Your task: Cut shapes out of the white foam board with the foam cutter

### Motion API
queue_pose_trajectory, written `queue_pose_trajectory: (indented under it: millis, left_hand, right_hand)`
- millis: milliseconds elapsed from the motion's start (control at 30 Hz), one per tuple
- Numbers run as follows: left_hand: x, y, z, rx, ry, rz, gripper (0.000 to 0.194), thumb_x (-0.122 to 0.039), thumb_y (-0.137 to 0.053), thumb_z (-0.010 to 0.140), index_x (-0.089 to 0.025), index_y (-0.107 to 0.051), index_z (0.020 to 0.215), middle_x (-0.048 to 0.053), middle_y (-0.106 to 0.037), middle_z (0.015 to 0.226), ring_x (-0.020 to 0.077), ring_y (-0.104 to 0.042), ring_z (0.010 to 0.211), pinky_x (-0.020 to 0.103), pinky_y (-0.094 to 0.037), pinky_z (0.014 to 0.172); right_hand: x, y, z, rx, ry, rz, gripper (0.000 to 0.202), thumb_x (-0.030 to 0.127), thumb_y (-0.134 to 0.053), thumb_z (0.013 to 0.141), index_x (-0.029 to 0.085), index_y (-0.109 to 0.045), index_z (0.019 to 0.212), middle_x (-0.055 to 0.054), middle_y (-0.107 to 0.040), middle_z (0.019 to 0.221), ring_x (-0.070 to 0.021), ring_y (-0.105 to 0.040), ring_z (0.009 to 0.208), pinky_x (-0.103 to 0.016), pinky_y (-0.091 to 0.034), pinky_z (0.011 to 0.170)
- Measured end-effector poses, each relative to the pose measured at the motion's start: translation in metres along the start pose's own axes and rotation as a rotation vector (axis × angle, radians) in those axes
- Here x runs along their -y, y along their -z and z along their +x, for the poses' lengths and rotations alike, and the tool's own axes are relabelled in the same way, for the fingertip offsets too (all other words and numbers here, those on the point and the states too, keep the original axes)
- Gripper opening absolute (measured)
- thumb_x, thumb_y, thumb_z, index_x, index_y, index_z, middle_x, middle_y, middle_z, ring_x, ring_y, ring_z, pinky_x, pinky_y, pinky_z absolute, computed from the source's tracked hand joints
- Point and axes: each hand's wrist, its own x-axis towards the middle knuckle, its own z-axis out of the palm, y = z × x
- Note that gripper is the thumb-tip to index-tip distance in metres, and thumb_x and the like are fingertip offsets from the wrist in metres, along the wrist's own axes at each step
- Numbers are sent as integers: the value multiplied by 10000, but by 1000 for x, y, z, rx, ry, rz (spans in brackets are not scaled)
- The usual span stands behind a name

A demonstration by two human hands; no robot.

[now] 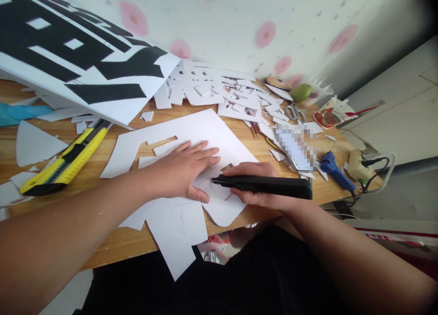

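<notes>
The left hand (181,169) lies flat, fingers spread, on a white sheet (191,137) that rests on the wooden table (112,242) near its front edge. The right hand (255,187) is closed around a black knife (263,186), held low and nearly level, its tip pointing left at the sheet just beside the left thumb. Several shapes are already cut out of the sheet, and part of it hangs over the table's edge.

The step in hand looks like cutting along an outline. To do it well, the pressing hand should hold the sheet firmly close to the cut but stay out of the blade's line; at present the thumb sits very near the tip, which seems risky. A shallow blade angle and a steady, light pull should give a cleaner edge than one hard push. The overhanging part may flex, so the cut is best kept over the table.

A yellow knife (65,162) lies to the left, well apart, and white scraps (219,94) are heaped at the back.
</notes>
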Motion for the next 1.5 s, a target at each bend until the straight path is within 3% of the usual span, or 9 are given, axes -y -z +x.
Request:
queue_pose_trajectory:
  millis: [267,567,1100,1233,1333,1500]
  left_hand:
    - [0,1,-1,2,4,6,1065,-831,-628,746,-257,-306,1583,57,-171,1701,313,-35,1586,541,-51,1268]
    - [2,-1,1,-2,8,4,1081,-849,-616,733,-270,-298,1589,45,-176,1701,324,-47,1585,532,-33,1267]
    - [6,-4,1,-8,4,19,1088,-870,-593,727,-290,-283,1594,40,-178,1701,316,-46,1586,519,-40,1265]
    - [9,-7,1,-35,-14,17,1089,-882,-577,729,-288,-286,1594,54,-189,1697,329,-57,1584,525,-53,1263]
    - [9,-7,0,-43,-20,6,1114,-901,-571,711,-279,-295,1592,83,-194,1693,348,-67,1581,546,-65,1259]
    - [8,-4,-1,-49,-14,-7,1097,-888,-590,714,-288,-306,1588,90,-198,1690,347,-78,1580,544,-68,1261]
  right_hand:
    - [4,9,4,52,115,-101,341,295,-774,853,200,-723,1177,-56,-797,1015,-166,-750,850,-247,-581,779]
    - [11,27,-2,201,80,-88,299,260,-718,883,191,-709,1174,-63,-789,1017,-169,-734,879,-265,-574,793]
    - [7,29,-12,219,108,-87,350,272,-690,886,195,-683,1227,-71,-775,1000,-184,-725,848,-288,-576,768]
    - [6,21,-22,165,129,-120,351,268,-686,904,158,-678,1238,-97,-772,1015,-182,-728,854,-281,-576,777]
    - [7,12,-36,53,137,-164,342,303,-671,933,190,-678,1256,-96,-780,1017,-185,-738,847,-287,-585,767]
    - [2,10,-55,-367,-30,-38,345,393,-745,885,236,-712,1191,-76,-788,1019,-215,-758,879,-335,-617,781]
